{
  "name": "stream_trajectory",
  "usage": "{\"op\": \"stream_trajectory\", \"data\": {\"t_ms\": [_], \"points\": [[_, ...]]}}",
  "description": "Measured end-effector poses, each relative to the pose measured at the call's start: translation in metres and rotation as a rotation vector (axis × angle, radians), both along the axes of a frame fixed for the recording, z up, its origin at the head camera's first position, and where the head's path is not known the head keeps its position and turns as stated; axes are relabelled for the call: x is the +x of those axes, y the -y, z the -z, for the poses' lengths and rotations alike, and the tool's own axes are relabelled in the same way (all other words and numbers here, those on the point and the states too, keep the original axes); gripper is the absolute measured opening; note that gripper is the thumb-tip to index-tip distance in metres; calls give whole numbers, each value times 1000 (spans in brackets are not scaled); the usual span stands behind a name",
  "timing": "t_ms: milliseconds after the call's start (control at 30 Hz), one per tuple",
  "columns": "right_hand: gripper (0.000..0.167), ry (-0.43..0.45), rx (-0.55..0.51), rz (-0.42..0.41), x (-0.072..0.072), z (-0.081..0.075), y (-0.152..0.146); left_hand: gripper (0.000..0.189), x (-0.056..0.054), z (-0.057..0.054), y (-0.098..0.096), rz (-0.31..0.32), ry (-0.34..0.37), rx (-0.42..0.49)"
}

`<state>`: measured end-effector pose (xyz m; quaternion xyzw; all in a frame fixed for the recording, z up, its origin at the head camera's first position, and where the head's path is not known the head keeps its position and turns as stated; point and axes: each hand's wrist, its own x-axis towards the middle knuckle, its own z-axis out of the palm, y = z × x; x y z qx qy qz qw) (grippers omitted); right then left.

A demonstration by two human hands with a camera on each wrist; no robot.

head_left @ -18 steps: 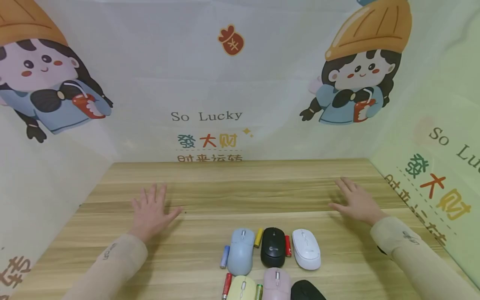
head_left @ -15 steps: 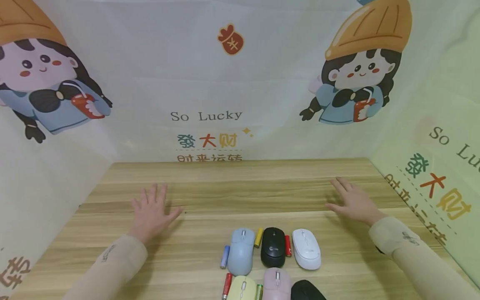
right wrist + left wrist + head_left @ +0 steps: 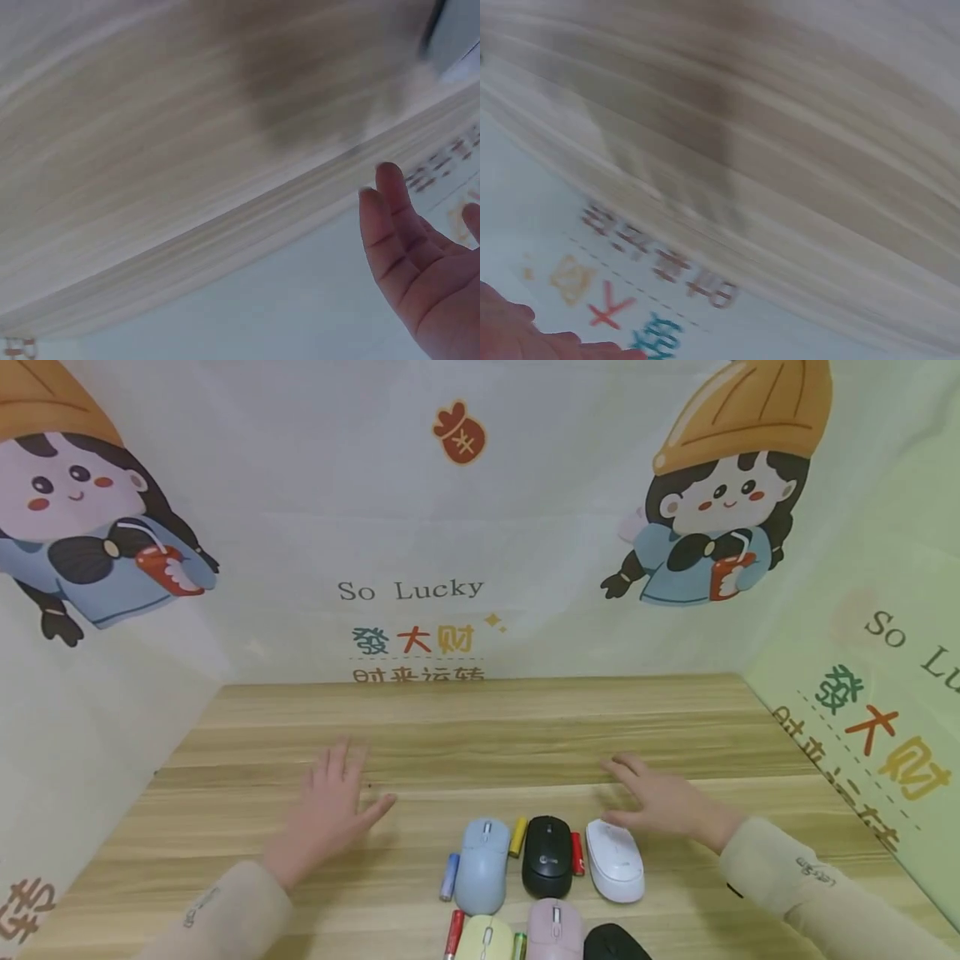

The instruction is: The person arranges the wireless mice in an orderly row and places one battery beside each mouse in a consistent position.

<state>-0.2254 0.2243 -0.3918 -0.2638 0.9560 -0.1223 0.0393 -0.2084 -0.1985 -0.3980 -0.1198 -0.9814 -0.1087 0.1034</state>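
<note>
White and glossy, the white mouse (image 3: 618, 868) lay at the right end of the far row on the wooden table (image 3: 405, 860). Watching remotely, I saw the right hand (image 3: 667, 806) relaxed and holding nothing, its thumb over that mouse's far edge; I could not tell whether they touched. The left hand (image 3: 326, 814) was spread wide, gripping nothing, off to the left of the blue mouse (image 3: 482, 868). The yellow battery (image 3: 517, 837) and the red battery (image 3: 577, 854) sat in the gaps either side of the black mouse (image 3: 547, 860), I judged to keep the group compact. The white mouse's long axis ran near to far, its button end pointing far and leaning slightly left; the blue mouse and black mouse pointed far too.
</note>
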Motion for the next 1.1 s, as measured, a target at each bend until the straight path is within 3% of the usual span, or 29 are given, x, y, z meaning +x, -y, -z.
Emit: {"op": "stream_trajectory", "data": {"t_ms": [133,300,467,633,900,1100], "points": [[76,73,18,-47,13,2,14,77,19,-2,-29,66,12,8],[75,104,15,-56,25,8,22,68,37,5,-60,192,29,4],[73,116,-35,-67,33,17,22,60,51,11,-79,328,136,4],[74,106,-36,-77,39,20,21,55,61,13,-88,414,230,-31],[86,152,0,-71,47,19,26,48,65,14,-94,484,155,-87],[87,167,0,-58,48,21,27,47,66,12,-99,474,218,-38]]}}
